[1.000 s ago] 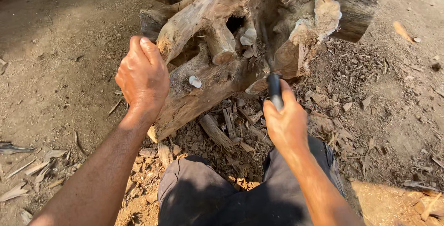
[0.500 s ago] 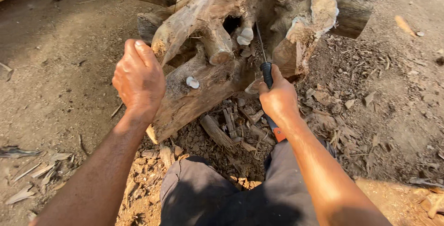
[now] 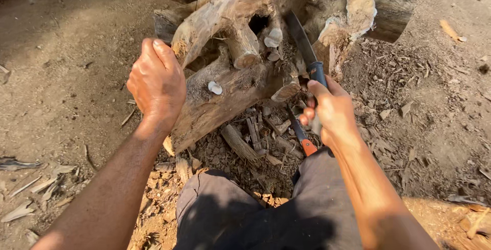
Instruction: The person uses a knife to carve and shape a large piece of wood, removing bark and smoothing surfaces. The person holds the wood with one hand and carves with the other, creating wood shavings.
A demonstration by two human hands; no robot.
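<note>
While left hand [image 3: 157, 83] grips upper edge of root stump [image 3: 240, 76], fingers curled over wood, right hand [image 3: 332, 111] wraps closed round dark handle of knife [image 3: 306, 50], blade angled up into crevice among roots. Stump lies on dirt ground [image 3: 66, 91], just ahead of knees in grey trousers [image 3: 255, 214]. Several root stubs already cut flat, pale faces showing; chips [image 3: 255, 137] piled below. Thick roots remain uncut. Second orange-handled tool [image 3: 303, 138] beneath right hand, possibly small saw. Both forearms extended, wrists bent down.
</note>
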